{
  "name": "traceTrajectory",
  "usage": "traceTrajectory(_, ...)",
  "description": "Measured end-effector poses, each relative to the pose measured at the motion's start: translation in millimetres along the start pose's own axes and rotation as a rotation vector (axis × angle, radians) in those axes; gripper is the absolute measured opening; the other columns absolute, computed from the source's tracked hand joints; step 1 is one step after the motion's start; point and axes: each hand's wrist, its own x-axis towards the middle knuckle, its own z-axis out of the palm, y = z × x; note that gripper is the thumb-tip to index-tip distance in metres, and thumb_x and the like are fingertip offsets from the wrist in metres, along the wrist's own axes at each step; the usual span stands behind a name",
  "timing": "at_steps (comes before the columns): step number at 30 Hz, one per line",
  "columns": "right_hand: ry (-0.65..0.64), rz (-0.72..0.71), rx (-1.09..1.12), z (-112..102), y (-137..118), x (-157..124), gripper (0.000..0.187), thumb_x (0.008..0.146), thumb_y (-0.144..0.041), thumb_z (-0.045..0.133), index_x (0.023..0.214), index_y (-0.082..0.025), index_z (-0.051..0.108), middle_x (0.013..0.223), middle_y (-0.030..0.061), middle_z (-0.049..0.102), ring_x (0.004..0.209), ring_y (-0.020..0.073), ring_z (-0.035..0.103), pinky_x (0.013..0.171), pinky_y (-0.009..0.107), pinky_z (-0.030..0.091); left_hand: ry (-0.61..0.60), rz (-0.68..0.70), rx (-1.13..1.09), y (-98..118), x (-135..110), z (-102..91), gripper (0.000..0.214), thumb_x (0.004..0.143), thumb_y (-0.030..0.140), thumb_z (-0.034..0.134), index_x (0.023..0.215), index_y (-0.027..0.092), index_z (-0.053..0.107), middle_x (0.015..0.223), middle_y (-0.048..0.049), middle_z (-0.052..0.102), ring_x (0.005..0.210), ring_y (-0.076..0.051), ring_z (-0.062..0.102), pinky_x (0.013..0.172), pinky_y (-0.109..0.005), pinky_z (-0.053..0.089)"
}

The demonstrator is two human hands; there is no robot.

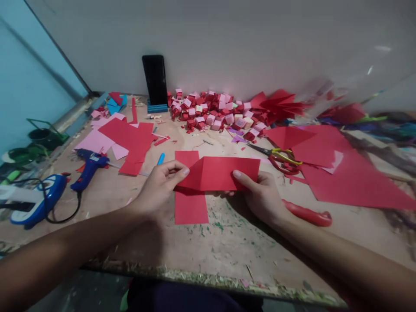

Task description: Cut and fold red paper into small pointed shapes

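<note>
A red paper strip (pixel 227 173) with an upright crease left of its middle is held up between both hands, above the wooden table. My left hand (pixel 164 180) pinches its left end between thumb and fingers. At the other end my right hand (pixel 260 188) grips it, thumb in front and fingers behind. Beneath lies a second red paper strip (pixel 191 210), flat on the table and partly covered by the held one. Near my right wrist rests a red handle (pixel 308 214), its other end hidden by my hand.
Small red and pink paper boxes (pixel 214 112) are heaped at the back beside a phone (pixel 154 80) on a blue stand. Scissors (pixel 281 159) and large red sheets (pixel 341 173) lie right. A blue glue gun (pixel 89 167), its cord and paper pieces (pixel 126 138) lie left.
</note>
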Motion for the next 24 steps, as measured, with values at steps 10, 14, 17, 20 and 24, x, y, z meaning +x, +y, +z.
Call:
traceTrajectory(10, 0.009, 0.002, 0.030, -4, 4, -3, 0.025, 0.084, -0.038, 0.088, 0.071, -0.018, 0.079, 0.065, 0.0058, 0.076, 0.055, 0.0174, 0.068, 0.054, 0.028, 0.056, -0.054, -0.031, 0.057, -2, 3, -5.4, 0.024, 0.090, 0.039, 0.074, 0.082, 0.017, 0.073, 0.079, -0.0007, 0.068, 0.073, -0.014, 0.059, 0.068, -0.025, 0.044)
traceTrajectory(14, -0.004, 0.011, -0.030, -3, 2, -5, 0.031, 0.081, -0.042, 0.090, 0.065, -0.018, 0.078, 0.062, 0.0064, 0.075, 0.053, 0.0155, 0.065, 0.050, 0.026, 0.051, -0.023, 0.011, 0.094, -6, 2, -1.6, 0.026, 0.090, 0.041, 0.076, 0.079, 0.017, 0.075, 0.078, -0.0011, 0.070, 0.071, -0.013, 0.060, 0.067, -0.024, 0.047)
traceTrajectory(17, 0.003, 0.015, -0.081, -4, 1, -5, 0.033, 0.080, -0.044, 0.091, 0.064, -0.017, 0.078, 0.062, 0.0068, 0.075, 0.052, 0.0155, 0.064, 0.049, 0.026, 0.050, 0.027, 0.031, 0.104, -10, 1, 0.9, 0.028, 0.090, 0.042, 0.077, 0.078, 0.017, 0.075, 0.077, -0.0016, 0.071, 0.070, -0.014, 0.061, 0.065, -0.023, 0.048)
traceTrajectory(20, 0.002, 0.000, -0.056, -4, 2, -4, 0.031, 0.083, -0.042, 0.088, 0.066, -0.019, 0.079, 0.063, 0.0064, 0.075, 0.054, 0.0173, 0.066, 0.052, 0.029, 0.054, 0.084, 0.023, 0.076, -12, 2, 2.6, 0.031, 0.089, 0.044, 0.079, 0.076, 0.017, 0.074, 0.072, -0.0013, 0.069, 0.064, -0.012, 0.059, 0.060, -0.023, 0.047)
traceTrajectory(24, -0.008, -0.025, -0.036, -2, 4, -4, 0.027, 0.088, -0.040, 0.085, 0.070, -0.019, 0.079, 0.065, 0.0064, 0.076, 0.057, 0.0196, 0.070, 0.056, 0.032, 0.059, 0.132, -0.001, -0.034, -12, 4, 3.6, 0.035, 0.083, 0.049, 0.085, 0.076, 0.016, 0.073, 0.069, -0.0004, 0.067, 0.059, -0.010, 0.056, 0.056, -0.022, 0.047)
